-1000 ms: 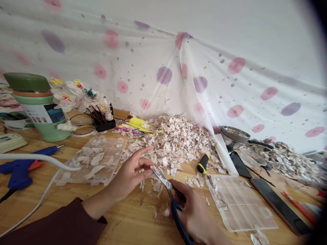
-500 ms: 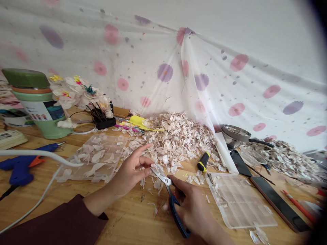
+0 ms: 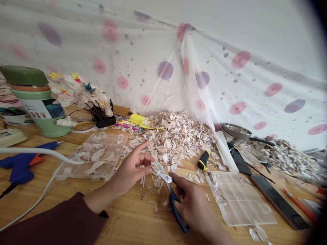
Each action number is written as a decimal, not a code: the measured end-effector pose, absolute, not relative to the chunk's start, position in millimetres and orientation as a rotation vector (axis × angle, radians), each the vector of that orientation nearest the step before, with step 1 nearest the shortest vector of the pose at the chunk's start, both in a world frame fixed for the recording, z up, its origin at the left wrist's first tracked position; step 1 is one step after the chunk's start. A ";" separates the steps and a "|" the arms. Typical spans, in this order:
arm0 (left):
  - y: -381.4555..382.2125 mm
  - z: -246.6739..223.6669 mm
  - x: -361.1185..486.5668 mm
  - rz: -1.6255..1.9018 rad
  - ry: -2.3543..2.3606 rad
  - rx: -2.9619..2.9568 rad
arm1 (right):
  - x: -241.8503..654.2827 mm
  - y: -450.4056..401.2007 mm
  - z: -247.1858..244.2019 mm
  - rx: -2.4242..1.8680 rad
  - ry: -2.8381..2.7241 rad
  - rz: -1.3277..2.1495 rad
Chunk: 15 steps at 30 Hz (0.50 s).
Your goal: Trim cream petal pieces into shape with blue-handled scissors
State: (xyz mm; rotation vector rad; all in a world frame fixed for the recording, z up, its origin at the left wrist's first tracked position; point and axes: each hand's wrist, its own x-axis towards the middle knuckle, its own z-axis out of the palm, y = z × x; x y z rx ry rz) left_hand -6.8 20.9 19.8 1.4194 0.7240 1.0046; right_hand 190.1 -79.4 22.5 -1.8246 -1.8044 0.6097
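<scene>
Scissors (image 3: 171,194) with dark blue handles are held by my right hand (image 3: 192,200), its fingers wrapped round them. Their blades point up and left to the fingertips of my left hand (image 3: 131,170). That hand pinches a small pale flake (image 3: 154,168) at the blade tips; its index finger is stretched out. Behind both hands rises a big heap of whitish, petal-like flakes (image 3: 178,136). Loose bits lie on the wooden table (image 3: 127,217) below the blades.
A clear divided tray (image 3: 87,168) with flakes lies left, beside a blue glue gun (image 3: 21,170) and white cable. Right are another clear tray (image 3: 242,200), a yellow-black tool (image 3: 203,161), a phone (image 3: 279,202) and metal bowls (image 3: 236,132). A green container (image 3: 46,112) stands back left.
The scissor blades and my left fingertips have shifted very slightly. The view has tilted down a little; both hands keep their hold.
</scene>
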 end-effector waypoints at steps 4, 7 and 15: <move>21.4 17.7 -6.3 1.012 0.679 1.409 | 190.6 -78.7 20.9 -1.802 -1.806 0.603; 22.0 15.7 -6.1 1.018 0.662 1.408 | 189.6 -79.1 20.7 -1.781 -1.804 0.608; 21.7 16.8 -5.9 1.010 0.699 1.407 | 184.7 -81.1 26.8 -1.718 -1.784 0.694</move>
